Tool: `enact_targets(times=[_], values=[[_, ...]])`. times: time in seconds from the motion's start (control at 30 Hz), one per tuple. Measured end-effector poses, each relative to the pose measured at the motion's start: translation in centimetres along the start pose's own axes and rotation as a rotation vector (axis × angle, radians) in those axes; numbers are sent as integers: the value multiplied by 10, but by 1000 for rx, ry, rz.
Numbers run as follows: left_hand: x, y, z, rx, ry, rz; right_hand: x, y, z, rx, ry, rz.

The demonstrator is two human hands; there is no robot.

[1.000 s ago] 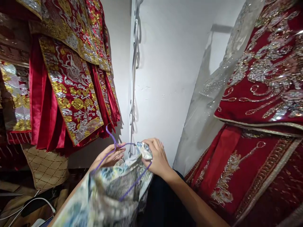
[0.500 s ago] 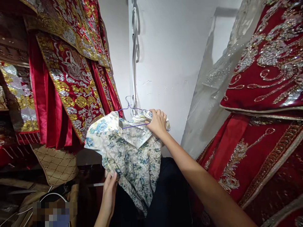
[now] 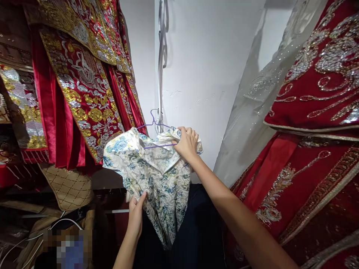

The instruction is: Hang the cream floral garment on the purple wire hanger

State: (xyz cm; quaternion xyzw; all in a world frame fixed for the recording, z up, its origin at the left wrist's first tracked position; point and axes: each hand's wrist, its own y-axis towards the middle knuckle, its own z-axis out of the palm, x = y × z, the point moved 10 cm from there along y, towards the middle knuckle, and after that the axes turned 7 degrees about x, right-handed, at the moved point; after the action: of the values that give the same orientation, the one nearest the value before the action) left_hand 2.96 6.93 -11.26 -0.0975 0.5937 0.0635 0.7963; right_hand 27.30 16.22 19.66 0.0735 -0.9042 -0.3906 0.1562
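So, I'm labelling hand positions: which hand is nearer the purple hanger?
Right. The right hand grips the shoulder of the floral top, by one end of the purple hanger; the left hand holds the top's side, well below the hanger.

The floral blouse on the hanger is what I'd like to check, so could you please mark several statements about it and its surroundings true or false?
1. The hanger in the blouse is purple. True.
2. The right hand grips the blouse near one shoulder. True.
3. The left hand is higher in the view than the right hand. False: it is lower, at the side of the blouse.
4. The blouse is plain black. False: it is pale with a blue, green and yellow pattern.
5. A red embroidered garment is at the left of the view. True.
6. The beaded garment at the right is green. False: it is red.
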Motion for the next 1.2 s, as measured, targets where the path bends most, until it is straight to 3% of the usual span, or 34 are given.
enact_targets(times=[0.17, 0.3, 0.53, 0.63, 0.73, 0.87, 0.93, 1.03, 1.2], values=[[5, -15, 12, 5, 53, -13, -28, -29, 3, 3, -29, 37], [13, -16, 20, 15, -1, -25, -29, -50, 9, 39, -39, 20], [47, -3, -21, -139, -13, -50, -22, -80, 34, 47, 113, 51], [56, -1, -27, -133, -9, -78, -26, -111, 60, 43, 399, 138], [53, -3, -22, -82, -36, -63, -22, -165, 103, 119, 806, 305], [51, -6, -13, 2, -38, -117, 6, -247, 164, 427, 1198, 469], [53, -7, -11, 28, -41, -156, 17, -270, 178, 601, 1301, 475], [56, -6, -8, 75, -82, -178, 12, -265, 176, 701, 1294, 410], [64, -7, -3, 114, -137, -218, 13, -241, 163, 729, 1218, 299]])
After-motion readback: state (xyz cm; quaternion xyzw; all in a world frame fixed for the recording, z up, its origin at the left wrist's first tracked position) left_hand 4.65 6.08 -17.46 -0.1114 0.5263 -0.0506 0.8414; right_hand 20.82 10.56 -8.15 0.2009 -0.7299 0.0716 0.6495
